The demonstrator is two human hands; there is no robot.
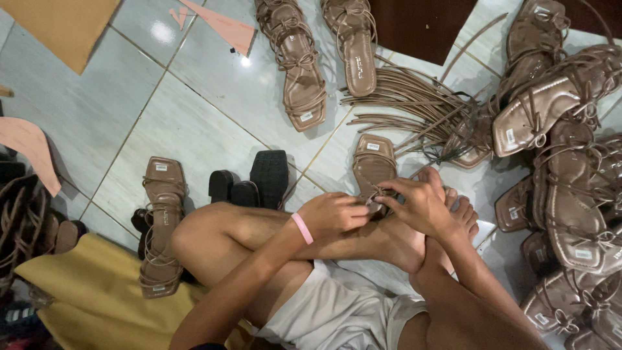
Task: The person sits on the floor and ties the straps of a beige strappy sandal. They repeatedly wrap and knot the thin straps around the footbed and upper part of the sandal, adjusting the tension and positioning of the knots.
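Here both hands, left hand and right hand, pinch the sandal strap.

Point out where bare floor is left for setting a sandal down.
Bare tile lies between the cardboard sheet, the sandal pair at the top and the single sandal by the knee. The right side is crowded by the sandal heap and loose straps.

A small shoemaking workshop set up on a tiled floor, shown by many matching tan strappy sandals piled about, a bundle of loose straps, black heel blocks and cut pattern pieces.
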